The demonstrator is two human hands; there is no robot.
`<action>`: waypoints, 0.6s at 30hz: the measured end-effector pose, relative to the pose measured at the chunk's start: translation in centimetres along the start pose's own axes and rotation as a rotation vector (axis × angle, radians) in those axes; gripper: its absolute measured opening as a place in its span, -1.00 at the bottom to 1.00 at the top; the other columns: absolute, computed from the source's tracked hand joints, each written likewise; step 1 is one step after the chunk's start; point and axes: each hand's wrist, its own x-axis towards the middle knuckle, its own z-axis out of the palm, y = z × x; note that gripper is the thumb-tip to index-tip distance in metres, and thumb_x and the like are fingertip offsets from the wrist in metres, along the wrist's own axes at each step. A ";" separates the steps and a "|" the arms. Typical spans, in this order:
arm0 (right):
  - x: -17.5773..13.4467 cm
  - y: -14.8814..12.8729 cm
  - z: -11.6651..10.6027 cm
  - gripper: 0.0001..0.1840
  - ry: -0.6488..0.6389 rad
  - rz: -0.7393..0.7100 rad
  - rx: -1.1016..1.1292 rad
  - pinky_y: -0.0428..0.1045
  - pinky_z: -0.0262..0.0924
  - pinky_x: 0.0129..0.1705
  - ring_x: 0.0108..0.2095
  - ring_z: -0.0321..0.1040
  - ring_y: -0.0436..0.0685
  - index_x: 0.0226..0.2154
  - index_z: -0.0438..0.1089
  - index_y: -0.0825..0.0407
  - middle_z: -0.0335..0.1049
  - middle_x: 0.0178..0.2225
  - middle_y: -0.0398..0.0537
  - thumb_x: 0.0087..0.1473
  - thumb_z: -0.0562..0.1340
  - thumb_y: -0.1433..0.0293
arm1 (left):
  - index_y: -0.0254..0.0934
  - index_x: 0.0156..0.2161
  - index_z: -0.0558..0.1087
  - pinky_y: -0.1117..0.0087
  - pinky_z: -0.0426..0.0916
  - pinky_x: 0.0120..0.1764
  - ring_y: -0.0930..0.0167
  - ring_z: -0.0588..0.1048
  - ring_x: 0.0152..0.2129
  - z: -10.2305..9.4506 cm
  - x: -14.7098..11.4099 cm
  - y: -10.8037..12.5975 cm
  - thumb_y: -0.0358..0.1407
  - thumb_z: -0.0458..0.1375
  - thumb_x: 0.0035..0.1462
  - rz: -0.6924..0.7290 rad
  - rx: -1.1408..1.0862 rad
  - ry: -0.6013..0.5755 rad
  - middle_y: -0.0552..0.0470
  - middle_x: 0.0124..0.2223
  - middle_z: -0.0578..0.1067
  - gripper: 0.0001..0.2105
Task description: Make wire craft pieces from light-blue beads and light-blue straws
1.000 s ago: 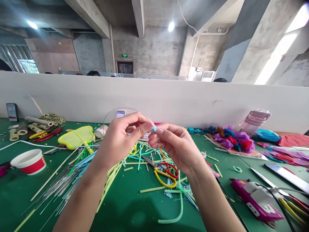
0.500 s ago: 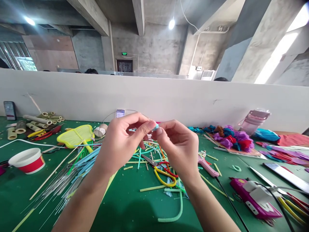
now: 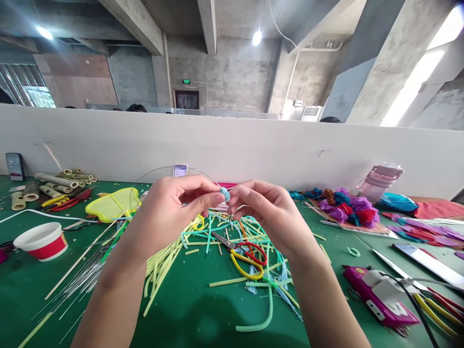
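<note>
Just above the middle of the green table, my left hand [image 3: 176, 203] pinches a small light-blue piece [image 3: 225, 194], soft-looking, between thumb and forefinger. A thin wire [image 3: 159, 168] arcs from this piece up and over the back of that hand. Close beside it, my right hand [image 3: 271, 210] has thumb and fingers drawn together. A dark curved bit of the wire shows at its fingertips, though the exact grip is partly hidden. Below the hands lie yellow-and-red-handled scissors [image 3: 247, 265] among pale yellow-green strips [image 3: 163, 266].
To the left are a paper cup [image 3: 40, 241], a yellow fan-shaped piece [image 3: 114, 204], loose metal wires [image 3: 78, 285] and bamboo tubes [image 3: 58, 183]. Rightward lie a magenta power block [image 3: 377, 295], a phone [image 3: 429, 261], colourful petals [image 3: 350, 205] and a bottle [image 3: 380, 181]. A white partition [image 3: 232, 145] stands behind.
The light-blue piece has shifted slightly left and down with my left hand. My right fingertips have come off it and sit lower. The wire's arc now shows farther left.
</note>
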 end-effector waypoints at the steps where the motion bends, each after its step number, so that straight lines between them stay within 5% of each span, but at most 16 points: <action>1: 0.0 0.0 -0.1 -0.75 -0.013 0.010 -0.008 -0.08 0.36 -0.33 -0.41 0.41 -0.02 -0.32 0.57 0.04 0.51 -0.42 -0.09 0.13 0.35 0.19 | -0.22 -0.35 0.60 0.50 0.24 -0.59 0.49 0.38 -0.62 -0.1 0.0 0.0 -0.15 0.28 0.17 -0.009 0.018 -0.017 0.08 -0.54 0.47 -0.81; 7: 0.1 0.7 -0.7 -0.82 -0.084 0.044 -0.029 -0.13 0.27 -0.43 -0.51 0.32 -0.07 -0.41 0.58 0.03 0.47 -0.51 -0.16 0.08 0.40 0.26 | -0.22 -0.41 0.61 0.50 0.21 -0.59 0.47 0.36 -0.61 -0.3 0.0 -0.2 -0.16 0.28 0.15 -0.043 0.069 -0.145 0.05 -0.53 0.48 -0.80; 18: 0.2 0.9 -1.8 -0.87 -0.297 0.132 -0.067 -0.14 0.38 -0.48 -0.49 0.46 -0.02 -0.40 0.61 0.02 0.57 -0.49 -0.12 0.00 0.45 0.30 | -0.20 -0.51 0.60 0.48 0.13 -0.62 0.45 0.33 -0.65 -0.6 -0.1 -0.1 -0.17 0.30 0.09 -0.083 0.106 -0.284 0.05 -0.59 0.47 -0.78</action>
